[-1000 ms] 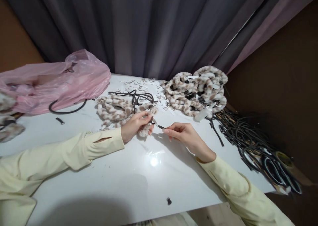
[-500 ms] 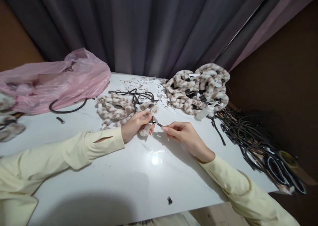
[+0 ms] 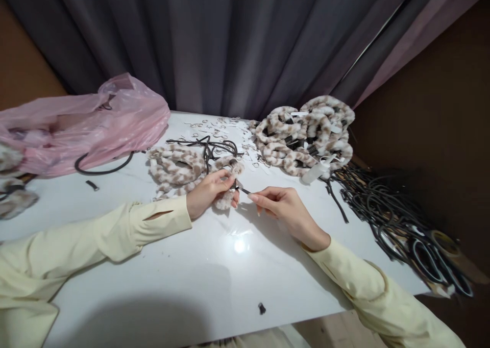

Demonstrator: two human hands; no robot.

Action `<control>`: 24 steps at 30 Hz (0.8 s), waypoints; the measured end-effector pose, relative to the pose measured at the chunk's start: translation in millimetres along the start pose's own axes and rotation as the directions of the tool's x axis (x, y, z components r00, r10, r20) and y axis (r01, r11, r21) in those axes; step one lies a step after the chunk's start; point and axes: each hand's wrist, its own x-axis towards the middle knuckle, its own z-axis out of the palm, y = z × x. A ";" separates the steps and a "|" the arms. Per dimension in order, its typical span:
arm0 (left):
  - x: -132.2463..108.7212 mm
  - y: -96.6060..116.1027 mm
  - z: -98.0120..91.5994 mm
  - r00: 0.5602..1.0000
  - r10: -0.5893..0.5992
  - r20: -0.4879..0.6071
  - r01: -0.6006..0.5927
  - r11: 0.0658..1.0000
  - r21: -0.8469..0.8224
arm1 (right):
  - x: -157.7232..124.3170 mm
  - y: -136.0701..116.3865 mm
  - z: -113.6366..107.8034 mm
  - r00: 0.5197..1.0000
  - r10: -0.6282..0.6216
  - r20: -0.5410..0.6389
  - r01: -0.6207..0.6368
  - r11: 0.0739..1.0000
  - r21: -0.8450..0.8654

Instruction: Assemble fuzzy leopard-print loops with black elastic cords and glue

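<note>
My left hand [image 3: 210, 191] is closed around the end of a fuzzy beige-and-white spotted band [image 3: 225, 200] near the middle of the white table [image 3: 161, 266]. A thin black band end [image 3: 243, 190] sticks out of the fur toward the right. My right hand [image 3: 281, 207] pinches that black end between thumb and forefinger. Both wrists rest on the table. Just behind my left hand lies a small heap of the same fuzzy bands [image 3: 176, 167] with bare black bands [image 3: 214, 148] on top.
A larger pile of fuzzy bands [image 3: 306, 136] sits at the back right, with a white squeeze bottle [image 3: 316, 172] beside it. Black bare bands [image 3: 398, 215] spill over the right edge. A pink plastic bag [image 3: 84, 126] lies back left. Small metal rings [image 3: 218, 126] are scattered near the curtain.
My right hand has slid a little to the left, closer to my left hand, so less of the black end shows between them. My left hand keeps its grip.
</note>
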 end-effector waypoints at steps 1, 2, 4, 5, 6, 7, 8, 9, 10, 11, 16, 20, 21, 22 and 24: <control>0.2 0.1 0.3 1.000 -0.010 -0.001 0.010 1.000 -0.003 | -0.2 0.5 0.2 1.000 -0.018 -0.010 0.017 1.000 -0.020; 0.4 0.1 0.8 1.000 -0.018 -0.013 0.018 1.000 0.000 | -0.4 1.3 0.5 0.999 -0.045 -0.020 0.044 0.998 -0.041; 0.8 0.5 2.3 0.998 -0.034 -0.058 0.035 0.999 0.016 | -0.9 3.5 1.0 0.991 -0.130 -0.042 0.126 0.987 -0.100; 1.0 0.8 3.4 0.995 -0.045 -0.086 0.047 0.999 0.022 | -1.2 4.9 1.2 0.980 -0.190 -0.052 0.181 0.973 -0.144; 1.1 1.4 4.6 0.992 -0.059 -0.113 0.062 0.998 0.026 | -1.4 6.5 1.4 0.964 -0.259 -0.058 0.243 0.949 -0.202; 1.1 2.2 5.9 0.987 -0.074 -0.139 0.079 0.996 0.028 | -1.6 8.2 1.6 0.941 -0.334 -0.056 0.307 0.912 -0.271; 1.0 3.1 7.2 0.983 -0.091 -0.162 0.097 0.995 0.027 | -1.7 10.0 1.9 0.912 -0.408 -0.045 0.368 0.863 -0.346; 0.9 4.2 8.5 0.977 -0.107 -0.182 0.114 0.993 0.028 | -1.8 11.8 2.4 0.878 -0.477 -0.028 0.423 0.804 -0.418; 0.8 5.4 9.6 0.972 -0.116 -0.207 0.125 0.991 0.035 | -1.7 13.5 3.0 0.842 -0.539 -0.008 0.470 0.742 -0.479; 0.6 6.6 10.7 0.966 -0.119 -0.231 0.133 0.990 0.047 | -1.6 15.1 3.8 0.808 -0.590 0.012 0.506 0.682 -0.528; -0.3 10.8 14.8 0.941 -0.151 -0.302 0.179 0.982 0.067 | -1.1 18.7 9.2 0.693 -0.714 0.099 0.548 0.433 -0.716; 0.0 9.5 15.4 0.937 -0.183 -0.299 0.197 0.980 0.017 | -2.9 15.7 11.0 0.641 -0.738 0.211 0.511 0.206 -0.834; 0.3 8.4 14.9 0.938 -0.182 -0.295 0.194 0.981 0.013 | -3.5 14.6 10.9 0.621 -0.744 0.246 0.506 0.140 -0.851; 0.6 7.1 14.1 0.939 -0.179 -0.293 0.190 0.982 0.012 | -4.1 13.3 10.8 0.602 -0.745 0.286 0.498 0.071 -0.864; 1.4 4.5 12.6 0.941 -0.162 -0.296 0.174 0.985 0.016 | -4.9 10.8 10.6 0.580 -0.723 0.376 0.484 -0.065 -0.873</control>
